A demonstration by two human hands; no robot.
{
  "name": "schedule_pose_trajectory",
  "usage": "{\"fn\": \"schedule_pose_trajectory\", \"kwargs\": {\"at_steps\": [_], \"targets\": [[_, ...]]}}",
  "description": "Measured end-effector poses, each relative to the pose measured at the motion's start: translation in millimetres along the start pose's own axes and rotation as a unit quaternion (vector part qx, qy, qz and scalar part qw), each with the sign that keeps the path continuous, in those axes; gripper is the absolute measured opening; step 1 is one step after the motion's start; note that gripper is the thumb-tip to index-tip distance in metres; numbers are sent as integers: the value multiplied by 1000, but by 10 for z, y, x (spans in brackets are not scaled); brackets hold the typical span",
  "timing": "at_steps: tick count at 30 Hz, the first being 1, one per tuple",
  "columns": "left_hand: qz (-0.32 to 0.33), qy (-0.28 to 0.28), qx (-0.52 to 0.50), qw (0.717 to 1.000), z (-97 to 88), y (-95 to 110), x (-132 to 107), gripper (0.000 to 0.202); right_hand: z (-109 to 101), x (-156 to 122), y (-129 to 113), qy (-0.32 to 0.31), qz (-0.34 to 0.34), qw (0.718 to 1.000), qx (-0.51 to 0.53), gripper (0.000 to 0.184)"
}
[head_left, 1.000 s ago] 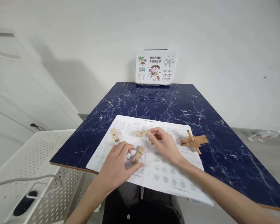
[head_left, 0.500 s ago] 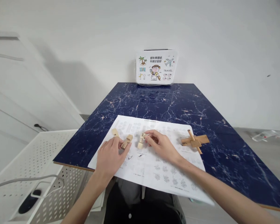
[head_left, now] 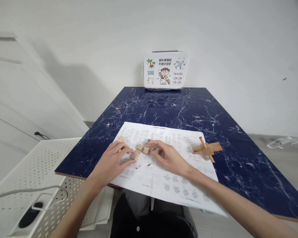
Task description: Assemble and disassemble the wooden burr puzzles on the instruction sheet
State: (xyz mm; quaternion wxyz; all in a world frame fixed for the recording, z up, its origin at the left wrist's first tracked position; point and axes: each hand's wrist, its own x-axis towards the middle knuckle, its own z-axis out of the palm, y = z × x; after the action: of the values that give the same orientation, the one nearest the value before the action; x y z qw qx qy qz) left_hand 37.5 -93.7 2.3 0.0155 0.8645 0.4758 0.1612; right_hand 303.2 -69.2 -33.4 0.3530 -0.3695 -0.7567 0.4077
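Note:
My left hand [head_left: 111, 162] pinches a notched wooden puzzle block [head_left: 138, 150] between thumb and forefinger at its near end. Close beside it on the right is a second notched wooden block [head_left: 146, 150], gripped by the fingertips of my right hand [head_left: 167, 157]. The two blocks nearly meet; whether they touch I cannot tell. Behind the left knuckles a third pale wooden piece [head_left: 121, 139] shows only in part. Under both hands lies a white sheet [head_left: 156, 188] printed with small grey diagrams.
A cross-shaped wooden assembly [head_left: 207, 149] rests at the sheet's right edge on the dark blue marbled table [head_left: 164, 109]. At the table's back, a white box with cartoon prints [head_left: 165, 71] leans near the wall. A white perforated cabinet [head_left: 47, 158] stands left.
The two blocks have come closer together. My right hand has shifted its block slightly left and tilted it, while my left hand has moved a little left and opened its grip outward.

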Motion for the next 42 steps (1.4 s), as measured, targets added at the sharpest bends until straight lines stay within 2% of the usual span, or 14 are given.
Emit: {"fn": "schedule_pose_trajectory", "kwargs": {"at_steps": [2, 5, 7, 8, 10, 13, 18, 21, 24, 27, 30, 33, 38, 42], "targets": [[-18, 18, 12, 1000, 17, -27, 33, 28, 2, -4, -17, 4, -16, 1000, 7, 31], [-104, 59, 26, 992, 21, -116, 42, 67, 9, -3, -12, 52, -15, 999, 5, 25], [-155, 47, 10, 987, 7, -210, 41, 86, 18, 0, 17, 87, -5, 996, -15, 22], [-162, 27, -8, 986, -3, -257, 45, 90, 23, 0, 37, 98, -4, 995, -28, 23], [-146, -12, -52, 988, -24, -331, 67, 88, 36, -2, 75, 100, -13, 994, -51, 28], [-107, -37, -89, 990, -51, -352, 126, 85, 50, -15, 103, 64, -32, 995, -72, 35], [-65, -97, -111, 987, -65, -232, 208, 95, 43, -33, 61, 15, -18, 997, -74, 34], [-38, -105, -97, 989, -21, -157, 260, 106, 35, -34, 27, 2, -8, 998, -69, 33], [-12, -102, -61, 993, 63, -87, 341, 102, 34, -30, 23, 11, -8, 998, -60, 33], [-5, -101, -44, 994, 144, -24, 427, 85, 35, -23, 46, 25, -1, 999, -45, 33], [-11, -81, -54, 995, 181, 20, 481, 67, 21, -21, 37, 29, 10, 999, -36, 31], [-32, -66, -62, 995, 184, 20, 487, 60, -45, -71, -58, 41, 9, 998, -42, 28], [-121, -27, -24, 992, 157, -181, 405, 61, -354, -452, -290, 74, -21, 992, -98, 23], [-202, -20, 17, 979, 65, -433, 304, 66, -747, -906, -337, 147, -19, 967, -209, 23]]}}
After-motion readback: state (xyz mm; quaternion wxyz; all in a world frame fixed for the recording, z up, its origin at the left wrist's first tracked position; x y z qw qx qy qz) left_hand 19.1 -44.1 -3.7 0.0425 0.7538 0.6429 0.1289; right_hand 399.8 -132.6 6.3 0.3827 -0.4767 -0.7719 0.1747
